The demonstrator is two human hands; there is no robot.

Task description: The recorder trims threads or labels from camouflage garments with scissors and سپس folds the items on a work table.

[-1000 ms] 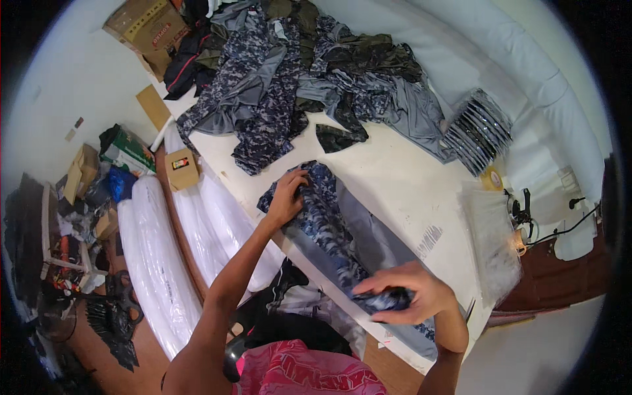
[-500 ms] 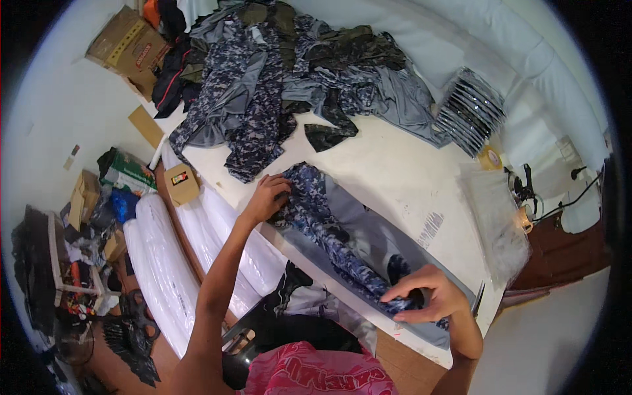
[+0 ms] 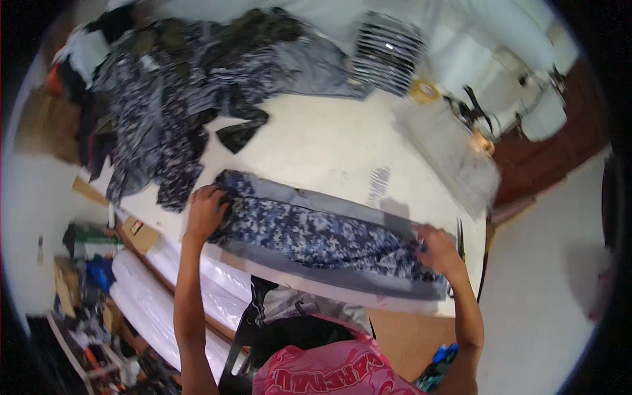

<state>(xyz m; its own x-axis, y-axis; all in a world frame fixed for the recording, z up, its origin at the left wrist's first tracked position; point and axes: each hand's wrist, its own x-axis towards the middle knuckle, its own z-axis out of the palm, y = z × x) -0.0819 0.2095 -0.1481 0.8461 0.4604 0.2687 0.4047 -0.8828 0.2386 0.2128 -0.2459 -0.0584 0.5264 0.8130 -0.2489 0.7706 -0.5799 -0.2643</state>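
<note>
A long, narrow folded garment [image 3: 296,227] in blue-and-grey digital camouflage lies across the white table in front of me, with plain grey fabric [image 3: 342,280] showing along its near and far sides. At its left end my left hand [image 3: 206,212] curls its fingers into the cloth. My right hand [image 3: 437,251] grips the right end, where the camouflage fabric draws into creases; some of its fingertips are hard to make out. Just beyond that hand, a pair of dark scissors [image 3: 460,238] lies along the table's right edge.
A heap of camouflage and grey garments [image 3: 161,108] covers the far left of the white table [image 3: 309,141]. A stack of plastic-wrapped packs [image 3: 388,52], a tape roll [image 3: 424,91] and clear plastic bags [image 3: 454,161] lie at the far right. Wrapped white rolls [image 3: 148,299] stand on the left.
My view has swung to the right. The camouflage layer now lies spread wider and flatter over the grey fabric. My right hand has gone from a wide pinch to gripping the right end.
</note>
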